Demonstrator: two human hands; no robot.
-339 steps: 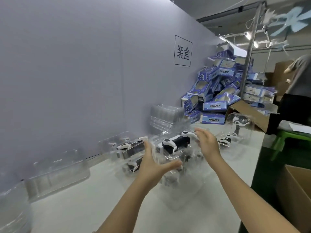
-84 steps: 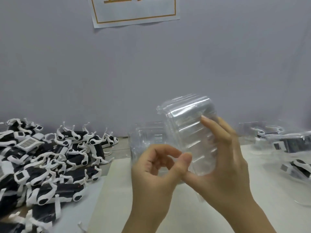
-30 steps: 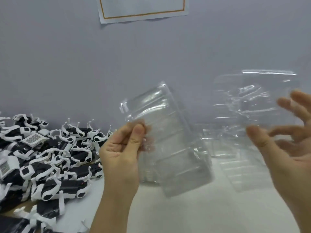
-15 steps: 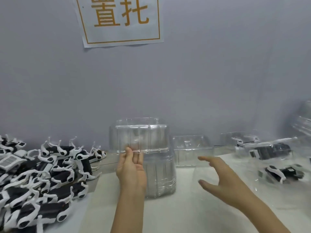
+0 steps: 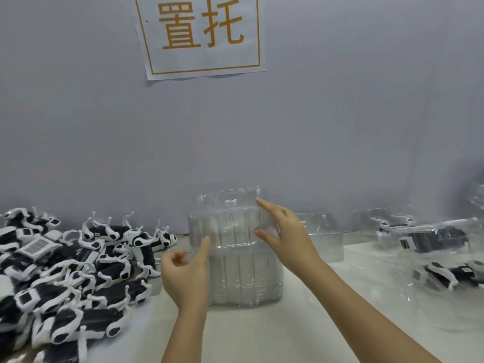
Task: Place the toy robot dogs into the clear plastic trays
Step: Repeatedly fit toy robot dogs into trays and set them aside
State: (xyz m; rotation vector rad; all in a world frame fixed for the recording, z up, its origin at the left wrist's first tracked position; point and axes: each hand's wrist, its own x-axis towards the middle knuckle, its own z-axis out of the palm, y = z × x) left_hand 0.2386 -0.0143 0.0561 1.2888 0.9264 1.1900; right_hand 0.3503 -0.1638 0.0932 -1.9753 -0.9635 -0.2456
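Your left hand [image 5: 186,276] is nearest you, fingers loosely curled on nothing, thumb raised against the tall stack of clear ribbed plastic trays [image 5: 243,279] standing upright just ahead. Your right hand [image 5: 285,231], fingers straight and spread, touches the stack's top, so it is better placed to lift a tray. The heaped black-and-white toy robot dogs [image 5: 112,271] lie to the left.

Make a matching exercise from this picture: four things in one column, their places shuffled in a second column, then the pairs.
Things
1. pile of toy robot dogs
2. stack of clear trays
3. paper sign
4. single empty tray

Places
A. high on the wall
B. middle of the table
C. left end of the table
D. just right of the stack, near the wall

Pairs: 1-C, 2-B, 3-A, 4-D
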